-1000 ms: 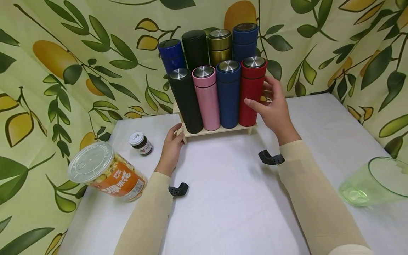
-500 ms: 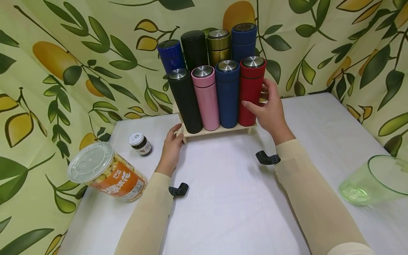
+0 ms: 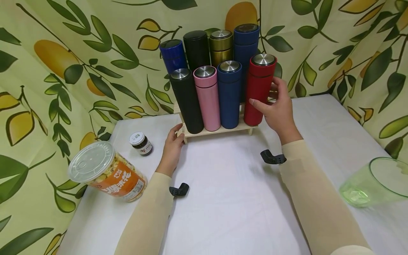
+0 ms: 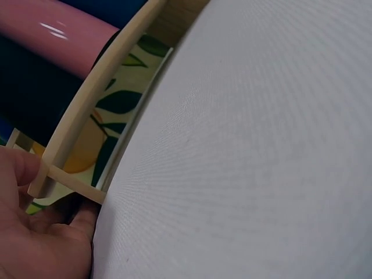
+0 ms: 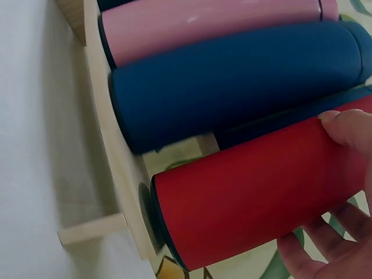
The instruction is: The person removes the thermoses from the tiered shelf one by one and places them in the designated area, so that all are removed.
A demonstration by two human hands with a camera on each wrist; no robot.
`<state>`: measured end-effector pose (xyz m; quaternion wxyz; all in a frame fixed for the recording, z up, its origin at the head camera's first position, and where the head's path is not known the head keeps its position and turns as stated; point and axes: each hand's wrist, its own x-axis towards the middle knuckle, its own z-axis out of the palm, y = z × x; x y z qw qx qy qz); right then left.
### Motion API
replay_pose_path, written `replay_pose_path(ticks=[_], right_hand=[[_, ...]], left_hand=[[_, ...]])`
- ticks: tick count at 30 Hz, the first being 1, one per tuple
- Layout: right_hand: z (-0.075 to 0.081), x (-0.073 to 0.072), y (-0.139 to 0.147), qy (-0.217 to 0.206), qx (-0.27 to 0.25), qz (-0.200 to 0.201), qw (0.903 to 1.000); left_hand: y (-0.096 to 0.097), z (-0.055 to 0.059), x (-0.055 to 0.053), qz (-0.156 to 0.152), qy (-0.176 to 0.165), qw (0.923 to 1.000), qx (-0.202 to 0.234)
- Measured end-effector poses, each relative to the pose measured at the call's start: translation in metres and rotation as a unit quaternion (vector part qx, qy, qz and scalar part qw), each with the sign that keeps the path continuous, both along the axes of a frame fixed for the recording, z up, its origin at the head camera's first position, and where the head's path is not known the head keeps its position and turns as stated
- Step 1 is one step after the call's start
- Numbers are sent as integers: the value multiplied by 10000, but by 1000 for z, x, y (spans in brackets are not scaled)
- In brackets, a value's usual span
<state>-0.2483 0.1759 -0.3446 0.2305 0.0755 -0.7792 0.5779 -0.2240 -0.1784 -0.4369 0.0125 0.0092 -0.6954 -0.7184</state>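
We see, at upper centre, a right hand curled around a red flask at the wooden rack's right end, while a left hand pinches the rack's left end.
Only our right wrist view shows the shadowed sliver between flask base and board; in the head view, a gap parts it from the blue flask, and white tabletop spreads from rack edge to bottom centre.

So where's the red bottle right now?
In the head view, the red bottle is in the right hand, at the right end of the wooden rack, right of the front-row blue bottle.
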Motion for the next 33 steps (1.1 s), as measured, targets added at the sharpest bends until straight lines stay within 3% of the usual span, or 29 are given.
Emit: replay_pose_path(ticks=[17, 26, 33], right_hand=[[-17, -18, 31, -302, -108, -808, 9962], [-37, -36, 33, -224, 55, -821, 9964], [-41, -45, 33, -182, 11, -870, 9960]], left_hand=[[-1, 0, -1, 8, 42, 9998, -180], [-2, -2, -1, 33, 16, 9999, -147], [-2, -5, -2, -19, 48, 10000, -69]])
